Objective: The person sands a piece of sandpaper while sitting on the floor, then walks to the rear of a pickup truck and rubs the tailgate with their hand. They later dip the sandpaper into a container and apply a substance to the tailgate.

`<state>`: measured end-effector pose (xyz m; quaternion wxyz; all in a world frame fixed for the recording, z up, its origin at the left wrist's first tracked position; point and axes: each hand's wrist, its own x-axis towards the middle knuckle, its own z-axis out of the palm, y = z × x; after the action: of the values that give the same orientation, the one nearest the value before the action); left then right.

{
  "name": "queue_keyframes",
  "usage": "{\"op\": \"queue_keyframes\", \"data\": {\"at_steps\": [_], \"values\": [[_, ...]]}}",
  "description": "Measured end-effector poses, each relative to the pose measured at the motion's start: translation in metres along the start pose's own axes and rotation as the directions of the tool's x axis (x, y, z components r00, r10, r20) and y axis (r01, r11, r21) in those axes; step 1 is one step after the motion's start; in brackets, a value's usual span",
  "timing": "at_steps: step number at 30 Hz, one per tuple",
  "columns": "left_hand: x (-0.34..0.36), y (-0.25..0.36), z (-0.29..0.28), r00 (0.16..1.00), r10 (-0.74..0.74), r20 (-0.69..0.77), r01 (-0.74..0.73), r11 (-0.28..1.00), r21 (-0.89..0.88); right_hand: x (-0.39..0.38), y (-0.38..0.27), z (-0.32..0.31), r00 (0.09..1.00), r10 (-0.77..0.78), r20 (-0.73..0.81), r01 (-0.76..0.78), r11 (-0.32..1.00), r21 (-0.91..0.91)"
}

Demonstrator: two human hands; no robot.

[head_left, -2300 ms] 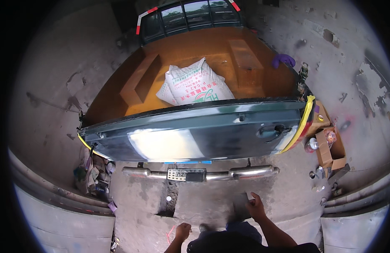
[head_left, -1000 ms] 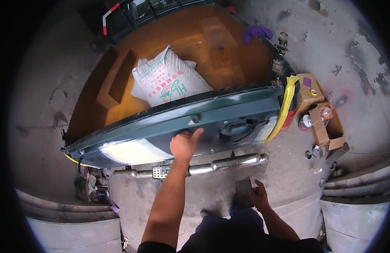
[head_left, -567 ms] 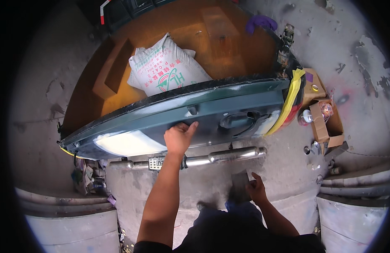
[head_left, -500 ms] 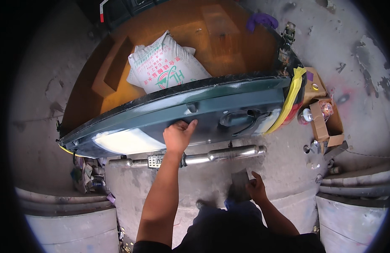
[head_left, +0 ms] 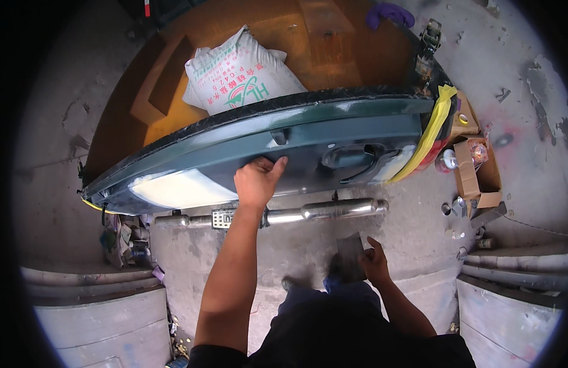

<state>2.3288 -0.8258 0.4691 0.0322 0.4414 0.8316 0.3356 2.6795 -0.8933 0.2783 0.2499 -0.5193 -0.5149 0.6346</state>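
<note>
My left hand (head_left: 257, 179) rests on the dark green pickup tailgate (head_left: 305, 164), just right of a cream-coloured patch (head_left: 179, 189), with its fingers bent on the panel and thumb apart. Below the tailgate, my right hand (head_left: 373, 260) grips a dark grey flat sheet (head_left: 351, 256) at my right leg. The tailgate has a recessed area (head_left: 351, 156) at the right and yellow tape (head_left: 432, 122) along its right end. Behind it, white printed sacks (head_left: 238, 73) lie in the orange-brown bed (head_left: 320, 55).
A chrome bumper (head_left: 339, 208) lies below the tailgate. Cardboard boxes (head_left: 468, 175) and cans (head_left: 459, 208) stand on the concrete floor at right, clutter (head_left: 124, 242) at left. Large grey panels (head_left: 106, 322) flank me on both sides. A purple cloth (head_left: 391, 15) hangs on the bed's edge.
My left hand has risen from near my body onto the tailgate and stays there. My right hand keeps the grey sheet. The view has shifted, so the truck sits higher in the picture.
</note>
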Motion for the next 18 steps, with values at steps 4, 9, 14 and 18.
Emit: {"op": "queue_keyframes", "data": {"at_steps": [4, 9, 14, 18], "values": [[0.001, 0.002, 0.000, 1.000, -0.009, 0.010, 0.008, 1.000, 0.015, 0.001, 0.003, -0.002, 1.000, -0.013, -0.002, 0.013, 1.000, 0.001], [0.001, 0.003, 0.001, 1.000, 0.001, 0.008, -0.002, 1.000, 0.023, 0.003, 0.009, -0.001, 1.000, 0.000, -0.001, 0.000, 0.999, 0.034], [0.000, 0.002, -0.001, 0.999, -0.021, 0.024, 0.021, 1.000, 0.012, 0.004, 0.012, 0.000, 1.000, 0.000, 0.000, 0.000, 0.997, 0.076], [0.000, 0.005, -0.001, 0.999, -0.027, 0.027, 0.026, 0.999, 0.036, 0.004, 0.006, 0.000, 1.000, 0.008, -0.003, -0.008, 0.998, 0.059]]}}
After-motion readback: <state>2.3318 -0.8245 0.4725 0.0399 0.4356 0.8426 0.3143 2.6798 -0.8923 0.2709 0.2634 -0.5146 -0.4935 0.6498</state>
